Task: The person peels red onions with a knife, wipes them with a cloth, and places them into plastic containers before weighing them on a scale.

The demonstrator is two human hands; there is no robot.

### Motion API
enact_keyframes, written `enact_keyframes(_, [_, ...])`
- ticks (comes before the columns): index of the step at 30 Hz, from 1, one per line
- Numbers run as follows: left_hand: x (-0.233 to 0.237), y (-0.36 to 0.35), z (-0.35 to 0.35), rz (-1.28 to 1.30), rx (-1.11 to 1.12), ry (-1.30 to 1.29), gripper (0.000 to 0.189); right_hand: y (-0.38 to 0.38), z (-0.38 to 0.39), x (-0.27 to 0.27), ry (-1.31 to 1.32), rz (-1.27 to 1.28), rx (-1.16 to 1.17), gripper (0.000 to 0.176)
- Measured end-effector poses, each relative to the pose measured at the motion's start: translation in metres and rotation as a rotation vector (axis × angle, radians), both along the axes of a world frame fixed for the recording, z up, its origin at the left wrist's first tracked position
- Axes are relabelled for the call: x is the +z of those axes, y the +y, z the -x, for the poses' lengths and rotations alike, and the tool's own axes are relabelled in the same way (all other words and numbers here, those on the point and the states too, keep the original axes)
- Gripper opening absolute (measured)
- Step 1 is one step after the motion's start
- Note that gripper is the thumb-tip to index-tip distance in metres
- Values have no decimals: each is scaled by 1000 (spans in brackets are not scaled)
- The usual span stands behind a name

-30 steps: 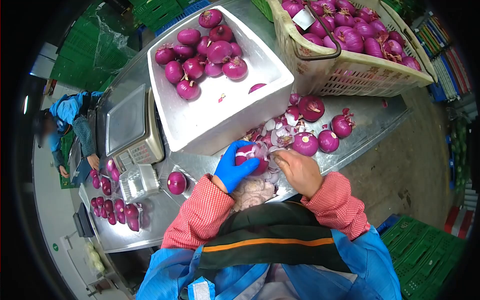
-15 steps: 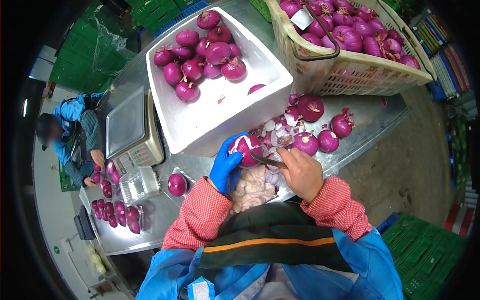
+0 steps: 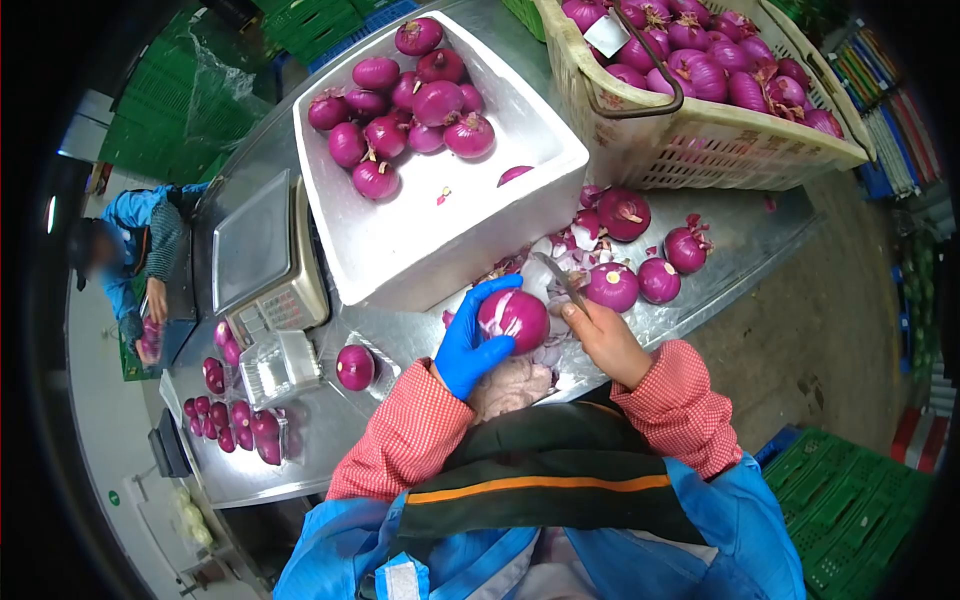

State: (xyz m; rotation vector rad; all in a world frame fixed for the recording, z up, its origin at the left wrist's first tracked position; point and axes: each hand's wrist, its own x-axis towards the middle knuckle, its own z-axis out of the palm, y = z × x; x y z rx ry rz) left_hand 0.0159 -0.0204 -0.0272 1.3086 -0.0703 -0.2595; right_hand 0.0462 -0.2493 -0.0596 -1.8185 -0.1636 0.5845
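My left hand (image 3: 468, 345), in a blue glove, is wrapped around a red onion (image 3: 514, 320) that shows pale streaks. Bare and to the right of it, my right hand (image 3: 608, 340) grips a small knife (image 3: 562, 280), its blade pointing up and left, apart from the onion. Beneath and behind the two hands lie loose onion skins (image 3: 545, 265) and a pale cloth-like bundle (image 3: 508, 388). Several whole red onions rest right of the skins, the nearest (image 3: 612, 287) close to the knife.
A white foam box (image 3: 440, 250) holding onions stands beyond my hands. At the upper right is a crate (image 3: 700, 150) full of onions. Leftward are a scale (image 3: 268, 250), clear trays (image 3: 280, 370) and packed onions (image 3: 265, 425). A co-worker (image 3: 140, 240) stands at the far left.
The onion in my left hand has turned and moved slightly right and down. The knife has come off it and points more upward. The co-worker's hands have moved left, holding onions.
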Motion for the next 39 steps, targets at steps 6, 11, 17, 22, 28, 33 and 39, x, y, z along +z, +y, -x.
enact_keyframes(6, [-13,5,0,82,45,116,75,4,4,38,-413,135,-30,36])
enact_keyframes(11, [-13,23,-9,127,8,227,74,-12,1,49,-867,428,183,42])
enact_keyframes(17, [2,28,-14,120,-137,196,75,-14,-5,53,-952,432,211,49])
enact_keyframes(22, [5,27,-15,-3,-223,161,78,-11,-6,49,-904,430,177,43])
enact_keyframes(28, [-11,31,-5,-164,-124,153,81,-10,-10,26,-493,345,142,34])
enact_keyframes(33, [-19,29,-5,-199,-66,124,84,1,-9,28,-321,132,45,34])
enact_keyframes(39, [-27,20,-6,-218,-240,70,80,32,-13,31,-410,28,-162,34])
